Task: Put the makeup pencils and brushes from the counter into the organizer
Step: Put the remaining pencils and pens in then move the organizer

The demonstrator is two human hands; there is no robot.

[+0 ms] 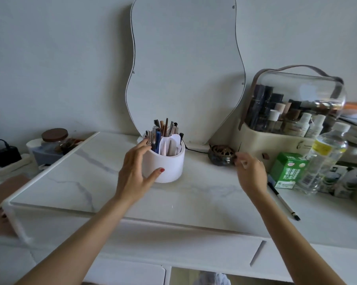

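A white round organizer stands mid-counter with several pencils and brushes upright in its compartments. My left hand wraps around its left side, thumb on the front wall and fingers at the rim. To the right of the organizer, my right hand pinches a short pale makeup pencil with a dark tip, holding it just above the counter. A long thin brush with a black and white handle lies on the counter at the right, partly behind my right wrist.
A small dark bowl with a brass lid sits just beyond my right hand. A green box, a clear bottle and a domed cosmetics case crowd the right. A wavy mirror leans on the wall behind. A jar stands at the left.
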